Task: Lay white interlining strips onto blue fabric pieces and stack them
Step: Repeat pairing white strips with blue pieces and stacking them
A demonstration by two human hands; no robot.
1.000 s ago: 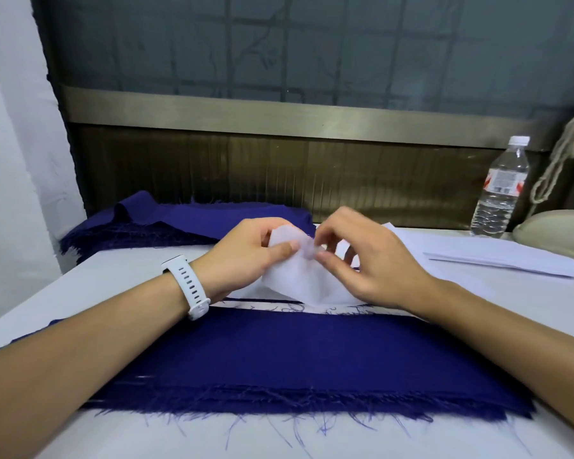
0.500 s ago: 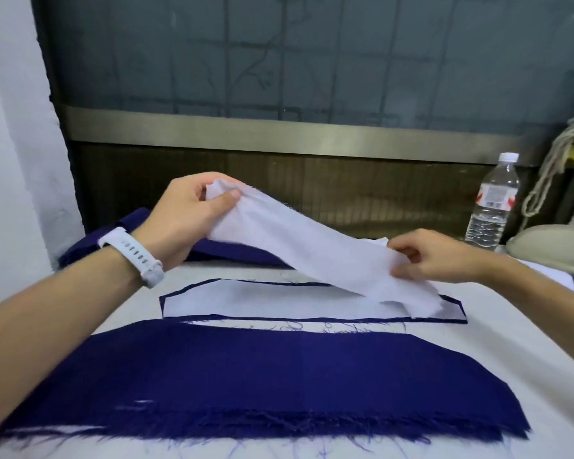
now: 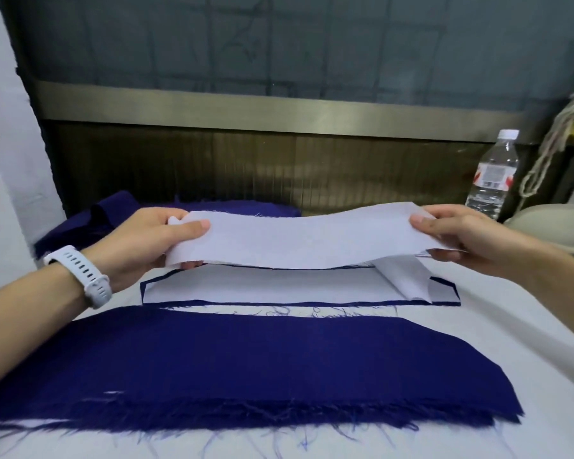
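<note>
A white interlining strip (image 3: 305,240) is stretched level in the air between both hands. My left hand (image 3: 146,243) pinches its left end and my right hand (image 3: 458,236) pinches its right end. Below it on the table lies a blue fabric piece topped with a white strip (image 3: 279,289), with a second loose white layer curling down at its right end (image 3: 408,279). Nearest me, a wide blue fabric piece (image 3: 246,366) with a frayed front edge lies flat. A pile of blue fabric (image 3: 113,213) sits at the back left.
A clear water bottle (image 3: 492,173) stands at the back right beside a beige object (image 3: 550,223) and a hanging rope. A brown panel and dark window close the far side. The white table (image 3: 511,332) extends to the right.
The strip was pulled apart from a bunched state, lifted, and is now held taut and level. My left hand came down and my right hand moved outward to the right.
</note>
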